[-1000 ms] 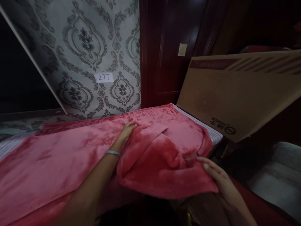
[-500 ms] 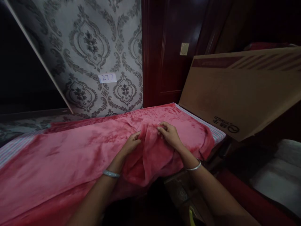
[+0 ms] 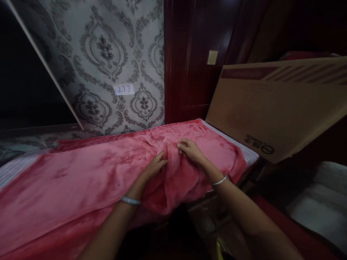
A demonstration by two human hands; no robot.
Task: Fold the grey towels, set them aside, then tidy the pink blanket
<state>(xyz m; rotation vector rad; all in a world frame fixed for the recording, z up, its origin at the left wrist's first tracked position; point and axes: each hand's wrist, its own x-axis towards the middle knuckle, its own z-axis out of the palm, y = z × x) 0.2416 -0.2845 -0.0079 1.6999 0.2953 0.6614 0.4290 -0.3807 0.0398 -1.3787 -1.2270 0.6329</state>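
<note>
A plush pink-red blanket (image 3: 89, 173) lies spread over a surface with a striped cover (image 3: 248, 151), and its near side hangs over the front edge. My left hand (image 3: 157, 165) is closed on a raised fold of the blanket, thumb on the near side. Just to the right, my right hand (image 3: 189, 150) pinches the top of the same gathered fold between thumb and fingers. Below both hands the bunched cloth droops in a loose pouch. Each wrist wears a bangle.
A large cardboard box (image 3: 276, 108) leans at the right beside a dark red wood panel (image 3: 189, 61). A dark screen (image 3: 32, 79) stands at the left before patterned wallpaper (image 3: 105, 47). Pale folded material (image 3: 322, 202) sits low at the right.
My right hand has moved slightly left along the fold, and my left hand slightly right, so they are closer together. Both still hold the blanket.
</note>
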